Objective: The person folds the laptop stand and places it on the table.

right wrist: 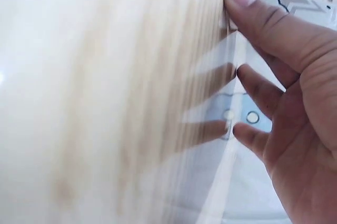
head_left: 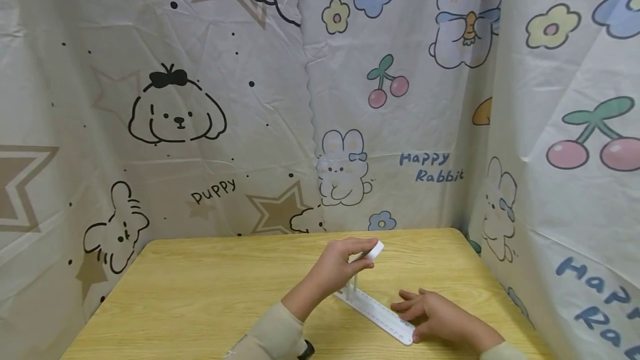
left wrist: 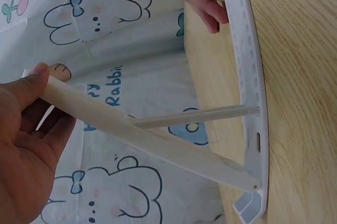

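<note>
A white folding stand stands unfolded on the table, with a long flat slotted base [head_left: 377, 315], a slanted arm [left wrist: 142, 134] hinged near one end and a thin strut [left wrist: 197, 116] propped between them. My left hand [head_left: 337, 265] pinches the raised end of the arm between thumb and fingers, above the base. At the base's near end is my right hand [head_left: 442, 315], its fingers spread loosely along the side and the thumb by the corner. In the right wrist view, the right thumb [right wrist: 263, 16] and fingertips meet a thin edge close to the tabletop.
The stand is on a light wood-grain table [head_left: 225, 282]. Behind it and at both sides hangs a pale curtain [head_left: 280, 104] printed with rabbits, puppies, stars and flowers. A dark band [head_left: 306, 350] shows by the left sleeve.
</note>
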A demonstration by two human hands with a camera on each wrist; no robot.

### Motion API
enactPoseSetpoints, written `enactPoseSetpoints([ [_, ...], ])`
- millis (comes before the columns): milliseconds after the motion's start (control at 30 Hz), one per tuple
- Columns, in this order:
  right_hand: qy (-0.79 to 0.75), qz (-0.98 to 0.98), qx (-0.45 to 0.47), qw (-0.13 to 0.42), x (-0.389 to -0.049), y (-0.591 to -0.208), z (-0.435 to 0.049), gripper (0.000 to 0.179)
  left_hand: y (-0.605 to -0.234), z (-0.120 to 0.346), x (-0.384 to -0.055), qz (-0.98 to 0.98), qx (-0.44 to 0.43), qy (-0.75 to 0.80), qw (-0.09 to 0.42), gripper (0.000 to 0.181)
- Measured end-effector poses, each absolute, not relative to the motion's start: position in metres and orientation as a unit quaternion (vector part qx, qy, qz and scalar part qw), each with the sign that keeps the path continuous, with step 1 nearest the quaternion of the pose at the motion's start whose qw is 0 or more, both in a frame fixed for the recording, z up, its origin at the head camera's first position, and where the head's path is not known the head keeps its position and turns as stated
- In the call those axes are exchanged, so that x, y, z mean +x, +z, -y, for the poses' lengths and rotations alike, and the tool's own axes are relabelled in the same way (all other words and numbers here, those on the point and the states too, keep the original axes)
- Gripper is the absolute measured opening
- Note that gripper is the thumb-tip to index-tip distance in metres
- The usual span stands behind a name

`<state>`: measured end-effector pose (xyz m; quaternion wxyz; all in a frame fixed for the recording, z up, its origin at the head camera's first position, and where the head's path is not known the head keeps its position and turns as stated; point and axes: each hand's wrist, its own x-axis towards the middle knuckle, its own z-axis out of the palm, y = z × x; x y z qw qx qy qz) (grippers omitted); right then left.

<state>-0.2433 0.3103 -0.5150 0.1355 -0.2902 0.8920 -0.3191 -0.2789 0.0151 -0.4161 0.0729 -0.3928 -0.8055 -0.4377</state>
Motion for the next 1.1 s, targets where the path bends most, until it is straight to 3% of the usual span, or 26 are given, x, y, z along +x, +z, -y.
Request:
enactPoseSetpoints([
  [467,-0.322,-0.88,-0.314,0.153,-0.238,-0.515,-0.308,0.043,-0.418,-0.011,-0.277,0.792,-0.401,-0.449,0.098,0.044],
  [1100,-0.283,-0.883,-0.358,0.112,-0.235,-0.517,-0.295,0.046,-0.423,-0.003,-0.276,0.781,-0.385,-0.474,0.128,0.038],
])
